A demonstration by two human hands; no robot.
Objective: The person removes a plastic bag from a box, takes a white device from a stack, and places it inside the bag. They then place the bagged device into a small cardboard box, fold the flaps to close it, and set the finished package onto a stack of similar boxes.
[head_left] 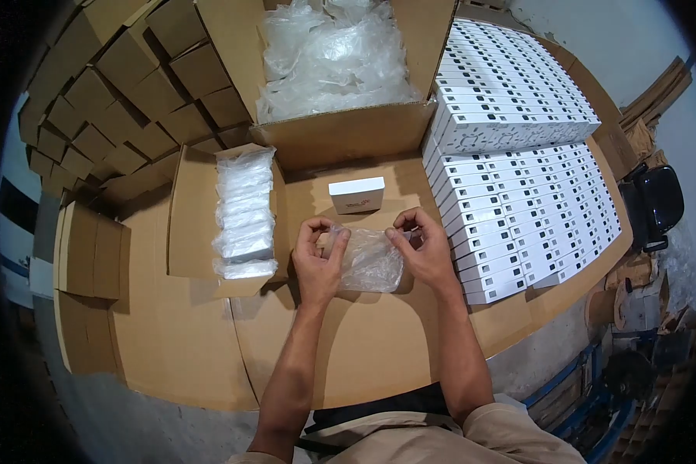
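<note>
Clear plastic bag (370, 261) held over cardboard worktop (209, 340).
Left hand (319, 259) and right hand (424, 249) fingers pinch its top edge, apparently empty; white box (356, 194) lies beyond.

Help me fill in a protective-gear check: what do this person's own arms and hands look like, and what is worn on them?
The left hand and right hand are bare: no gloves, and no watch or wristband shows. The left forearm and right forearm are uncovered as far as they show, with no sleeve in sight. Rings are too small to tell.
</note>
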